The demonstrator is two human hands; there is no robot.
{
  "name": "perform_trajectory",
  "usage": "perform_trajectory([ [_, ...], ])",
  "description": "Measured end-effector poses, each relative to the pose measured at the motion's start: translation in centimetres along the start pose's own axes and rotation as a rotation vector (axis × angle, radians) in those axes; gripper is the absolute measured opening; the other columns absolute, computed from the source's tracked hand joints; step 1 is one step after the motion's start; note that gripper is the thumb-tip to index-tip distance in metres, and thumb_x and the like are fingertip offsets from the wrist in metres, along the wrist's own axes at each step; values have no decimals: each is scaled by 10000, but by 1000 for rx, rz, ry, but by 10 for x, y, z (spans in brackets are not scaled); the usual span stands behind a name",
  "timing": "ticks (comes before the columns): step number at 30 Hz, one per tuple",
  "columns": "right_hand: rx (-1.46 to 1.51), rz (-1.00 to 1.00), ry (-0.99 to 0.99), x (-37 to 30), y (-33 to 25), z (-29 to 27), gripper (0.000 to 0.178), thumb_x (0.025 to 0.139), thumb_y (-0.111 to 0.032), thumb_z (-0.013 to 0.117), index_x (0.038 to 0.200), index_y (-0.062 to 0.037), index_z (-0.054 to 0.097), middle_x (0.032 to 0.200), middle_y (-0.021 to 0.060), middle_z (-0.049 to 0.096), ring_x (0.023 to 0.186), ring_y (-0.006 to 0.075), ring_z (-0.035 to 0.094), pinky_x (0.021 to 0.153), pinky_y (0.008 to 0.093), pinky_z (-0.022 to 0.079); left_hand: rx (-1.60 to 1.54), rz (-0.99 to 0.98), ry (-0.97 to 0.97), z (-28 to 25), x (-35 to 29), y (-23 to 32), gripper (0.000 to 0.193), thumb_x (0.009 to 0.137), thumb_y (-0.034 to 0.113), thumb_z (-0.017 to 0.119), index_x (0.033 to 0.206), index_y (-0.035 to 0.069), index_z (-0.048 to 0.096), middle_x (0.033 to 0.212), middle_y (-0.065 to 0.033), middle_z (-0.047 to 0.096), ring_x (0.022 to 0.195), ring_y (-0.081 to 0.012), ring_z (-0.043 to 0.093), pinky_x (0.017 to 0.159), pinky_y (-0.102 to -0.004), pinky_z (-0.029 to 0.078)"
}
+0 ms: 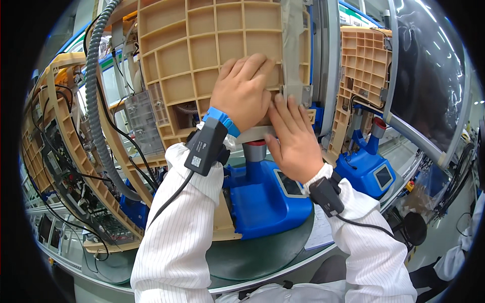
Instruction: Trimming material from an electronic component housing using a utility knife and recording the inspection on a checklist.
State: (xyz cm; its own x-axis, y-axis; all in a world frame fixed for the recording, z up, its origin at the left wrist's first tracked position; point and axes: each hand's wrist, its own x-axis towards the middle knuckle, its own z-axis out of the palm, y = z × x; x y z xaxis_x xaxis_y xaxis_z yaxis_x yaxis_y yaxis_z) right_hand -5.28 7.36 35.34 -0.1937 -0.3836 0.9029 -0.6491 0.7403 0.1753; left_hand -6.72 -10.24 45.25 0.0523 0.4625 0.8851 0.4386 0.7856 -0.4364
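Note:
A tan ribbed plastic panel [202, 45] stands upright on a blue fixture base [262, 197] in front of me. My left hand [242, 91] lies flat against the panel's lower right part, fingers together and pointing up right. My right hand [293, 139] presses just below and right of it, fingertips on a grey strip [293, 55] that runs down the panel's right edge. Both wrists carry black sensor units with cables; the left also has a blue band. Whether either hand grips anything is hidden.
At the left leans another tan panel [60, 131] with circuit boards, black wires and a grey corrugated hose [93, 86]. At the right a further tan panel [361, 70] stands on its own blue fixture [369, 174]. A dark green round table [252, 257] carries it all.

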Motion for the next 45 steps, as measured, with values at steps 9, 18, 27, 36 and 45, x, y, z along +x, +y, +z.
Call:
perform_trajectory([
  [9,-49,-14,-123,-30,-4,0,740,896,-183,711,1564,-17,442,1637,183,422,1542,408,342,1258,563,274,33,32,22,3,0,-2,558,797,41,620,1354,31,652,1295,-125,647,1211,-317,624,1097,-468,447],
  [18,182,46,-256,-45,-18,-23,753,849,-114,718,1541,6,448,1619,241,411,1515,427,374,1248,559,303,46,84,-10,-4,-5,-5,454,820,62,637,1253,146,746,1332,-130,649,1226,-323,627,1087,-487,449],
  [27,-28,-55,-80,-17,4,-1,764,836,-73,682,1555,1,433,1645,268,341,1530,429,341,1260,544,284,-201,128,-10,-11,2,-20,433,903,37,561,1310,74,703,1351,-171,658,1206,-370,627,1071,-465,460],
  [36,874,354,-486,-146,-60,-16,349,942,-149,678,1250,15,689,1159,209,738,1063,393,705,962,441,553,-742,-614,-198,-61,-112,83,327,960,59,552,1248,-25,681,1117,-185,726,1040,-300,698,962,-391,550],
  [45,1274,613,-1233,-289,-161,-25,194,965,-190,752,1010,-2,747,845,84,759,756,150,688,708,324,546,-1291,-2533,89,-77,-359,287,268,1034,184,588,1239,40,682,929,-45,661,801,-156,621,732,-302,530],
])
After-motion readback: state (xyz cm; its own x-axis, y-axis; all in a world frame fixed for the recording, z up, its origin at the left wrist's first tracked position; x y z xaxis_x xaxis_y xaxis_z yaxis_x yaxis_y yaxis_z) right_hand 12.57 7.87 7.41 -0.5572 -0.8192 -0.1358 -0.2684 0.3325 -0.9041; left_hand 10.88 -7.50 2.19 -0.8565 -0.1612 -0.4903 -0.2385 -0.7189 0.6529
